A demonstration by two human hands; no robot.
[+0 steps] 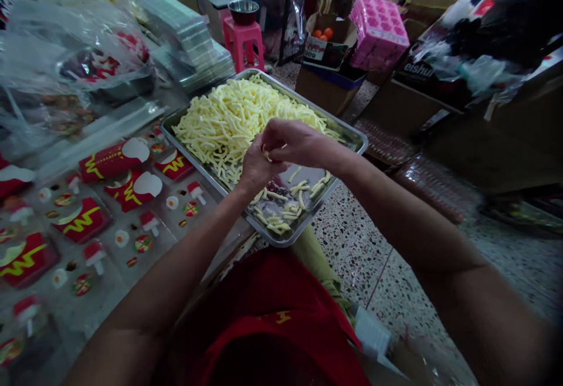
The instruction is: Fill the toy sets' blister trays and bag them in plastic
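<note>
Both hands meet over the near half of a metal tray (352, 134) that sits on the table edge. The left hand (255, 166) is cupped, fingers curled together around a small bunch of pale yellow candy sticks (266, 154); only the stick ends show between the hands. The right hand (292, 139) lies over it from the far side, fingertips pinched down on the same bunch.

The tray's far half is heaped with a pile of sticks (233, 119); loose sticks (281, 210) lie scattered on the bare near corner, just below the wrists.

Left of the tray, on clear plastic sheeting (109, 122), lie red fry-box shaped candies (114, 160) with yellow marks, small red-and-white mushroom pieces (149, 222) and round sweets between them. Behind these, a crumpled plastic bag (65, 51) and a stack of clear trays (189, 40).

Beyond the table: a pink stool (244, 46) carrying a steel bowl (243, 12), a cardboard box (328, 51) with orange fruit inside, a pink moulded tray stack (378, 31). Speckled terrazzo floor (360, 239) to the right. A red garment (264, 315) fills the lower foreground between the forearms.
</note>
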